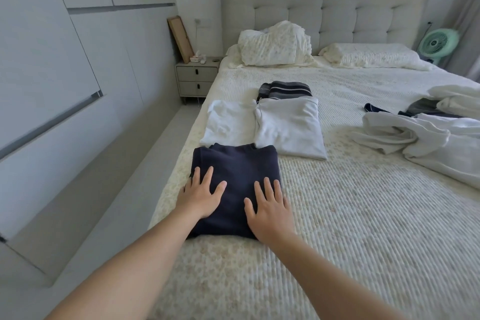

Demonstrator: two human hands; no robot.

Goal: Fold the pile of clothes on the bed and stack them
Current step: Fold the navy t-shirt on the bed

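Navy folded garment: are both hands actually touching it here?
Touching. The head view shows the left hand and right hand lying flat, fingers spread, directly on the navy folded garment, with no gap.

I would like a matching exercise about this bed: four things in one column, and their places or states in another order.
Things:
1. navy garment
2. striped garment
3. unfolded pile
4. green fan

Places or states:
A. beside the headboard, at the far right
B. folded, under both flat hands (left hand, right hand)
C. crumpled on the right side of the bed
D. folded, just beyond the white garments

Pairs: 1-B, 2-D, 3-C, 4-A
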